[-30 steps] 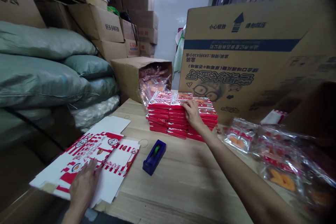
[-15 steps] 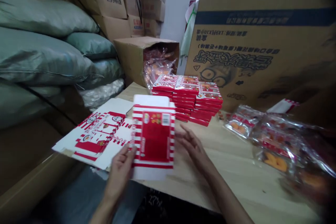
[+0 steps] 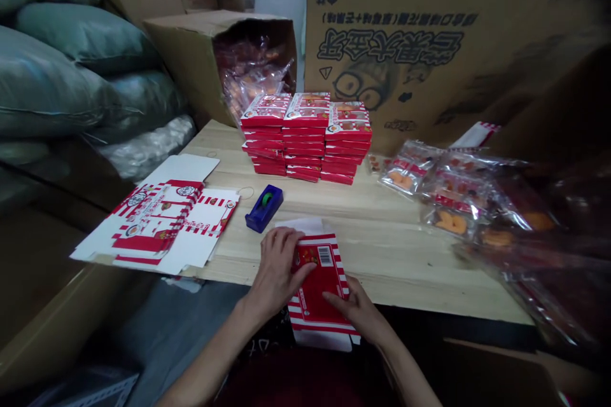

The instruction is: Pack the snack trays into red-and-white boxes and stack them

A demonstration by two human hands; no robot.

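Note:
A red-and-white striped cardboard box (image 3: 315, 297) is between my hands at the table's front edge, its barcode side facing up. White flaps stick out at its far and near ends. My left hand (image 3: 277, 267) grips the far left edge, thumb lying across the printed face. On the lower right edge, my right hand (image 3: 360, 311) is closed, with its thumb on top and the other fingers mostly hidden. Just beyond the left hand sits a blue tape dispenser (image 3: 264, 208) with a green core. Flat unfolded boxes (image 3: 157, 216) lie in a pile to the left.
Stacked filled red boxes (image 3: 305, 140) stand at the back of the wooden table (image 3: 382, 248). Clear-wrapped snack packs (image 3: 453, 197) spread on the right. Behind are an open carton (image 3: 191, 44) of bagged snacks and a large cardboard box (image 3: 429, 95). Sacks (image 3: 48, 89) pile up left.
The box has come down and nearer to me, tilting slightly. My right hand has closed on its right edge; my left moved up its left side. The view tilted down, revealing the tape dispenser.

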